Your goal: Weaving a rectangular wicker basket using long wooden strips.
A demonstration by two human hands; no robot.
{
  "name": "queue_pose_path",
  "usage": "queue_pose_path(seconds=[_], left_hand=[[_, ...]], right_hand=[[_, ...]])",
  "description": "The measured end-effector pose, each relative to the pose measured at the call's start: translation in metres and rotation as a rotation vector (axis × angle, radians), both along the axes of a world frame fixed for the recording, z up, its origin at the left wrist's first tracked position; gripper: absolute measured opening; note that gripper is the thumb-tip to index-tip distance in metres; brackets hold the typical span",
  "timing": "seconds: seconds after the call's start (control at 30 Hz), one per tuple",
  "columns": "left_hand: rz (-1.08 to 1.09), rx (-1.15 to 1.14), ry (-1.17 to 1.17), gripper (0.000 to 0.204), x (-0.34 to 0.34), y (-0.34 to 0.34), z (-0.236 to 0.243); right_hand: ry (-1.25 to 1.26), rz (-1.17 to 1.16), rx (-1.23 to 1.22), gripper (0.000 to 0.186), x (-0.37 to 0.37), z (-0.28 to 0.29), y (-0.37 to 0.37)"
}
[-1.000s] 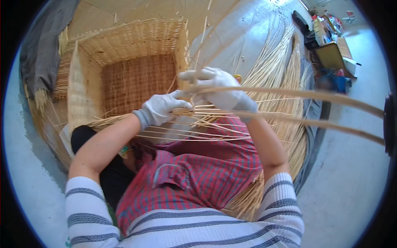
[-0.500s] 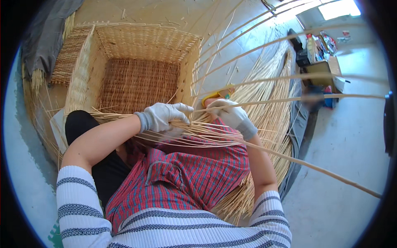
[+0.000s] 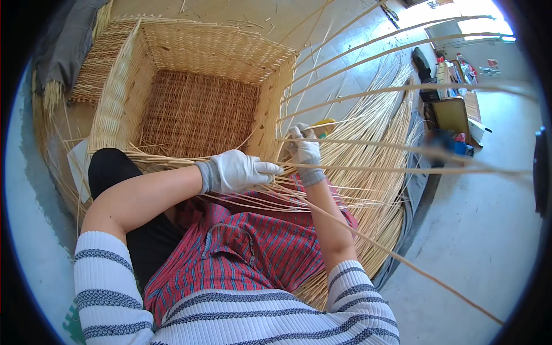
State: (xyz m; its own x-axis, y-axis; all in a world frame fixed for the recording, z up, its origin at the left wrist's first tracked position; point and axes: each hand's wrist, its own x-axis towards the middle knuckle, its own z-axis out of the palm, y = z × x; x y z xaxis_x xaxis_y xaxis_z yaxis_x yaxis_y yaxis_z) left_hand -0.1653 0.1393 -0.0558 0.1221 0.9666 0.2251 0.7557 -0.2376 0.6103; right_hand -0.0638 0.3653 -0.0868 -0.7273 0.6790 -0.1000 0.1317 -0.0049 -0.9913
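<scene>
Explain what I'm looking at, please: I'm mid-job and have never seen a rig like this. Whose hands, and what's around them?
No machine here: these are a person's own hands in white gloves. A wide fisheye camera on the person's head looks down at them, so straight edges bend near the rim; picture left is their left. A woven basket opens toward the camera. The left hand is at its near right corner; what its grip closes on is hidden. The right hand is raised just beside that corner, near long rods fanning rightward; I can't tell whether it pinches one. Pale loose strands lie on the right, and red checked cloth covers the lap.
</scene>
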Motion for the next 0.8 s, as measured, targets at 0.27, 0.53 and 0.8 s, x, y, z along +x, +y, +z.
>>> queue_pose_path(seconds=[0.27,0.53,0.8], left_hand=[[0.035,-0.024,-0.164,0.021,0.003,0.01,0.011],[0.117,-0.064,-0.046,0.029,0.013,0.003,0.011],[0.208,-0.072,0.045,0.043,0.022,-0.009,0.018]], right_hand=[[-0.162,0.041,-0.076,0.016,0.088,-0.003,0.028],[-0.534,0.48,0.89,0.021,0.006,0.03,0.038],[-0.227,-0.017,0.683,0.037,0.121,0.036,-0.012]])
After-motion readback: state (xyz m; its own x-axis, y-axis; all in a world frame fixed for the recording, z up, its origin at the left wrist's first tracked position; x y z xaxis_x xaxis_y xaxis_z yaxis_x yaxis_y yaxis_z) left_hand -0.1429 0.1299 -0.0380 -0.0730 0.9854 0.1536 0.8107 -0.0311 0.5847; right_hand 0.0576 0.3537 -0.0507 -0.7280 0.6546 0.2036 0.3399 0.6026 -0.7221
